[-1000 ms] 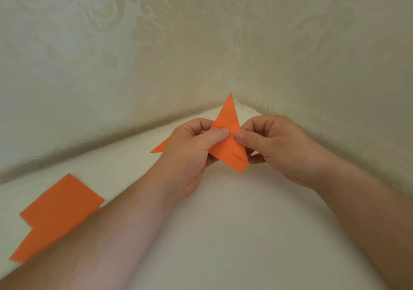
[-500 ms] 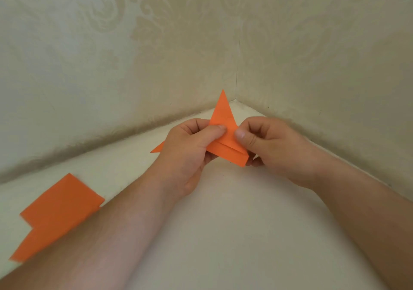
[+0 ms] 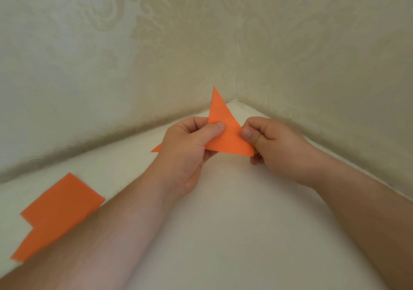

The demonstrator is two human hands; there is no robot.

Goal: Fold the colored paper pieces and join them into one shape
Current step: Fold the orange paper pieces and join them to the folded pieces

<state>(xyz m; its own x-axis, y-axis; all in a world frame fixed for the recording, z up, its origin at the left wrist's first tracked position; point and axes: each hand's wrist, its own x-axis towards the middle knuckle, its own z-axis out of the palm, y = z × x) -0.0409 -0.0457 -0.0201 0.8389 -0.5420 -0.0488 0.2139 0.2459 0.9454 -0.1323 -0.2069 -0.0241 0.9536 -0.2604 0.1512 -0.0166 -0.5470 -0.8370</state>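
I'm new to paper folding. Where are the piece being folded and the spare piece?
folded orange piece (image 3: 225, 142), head view, flat middle between both thumbs.
spare orange piece (image 3: 60, 209), head view, centre, lying on the surface.

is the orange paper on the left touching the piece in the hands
No, the folded orange paper lies apart on the white surface, beside the left forearm.

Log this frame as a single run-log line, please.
left hand pinches folded orange piece | right hand pinches its right corner | second orange piece on white surface, untouched
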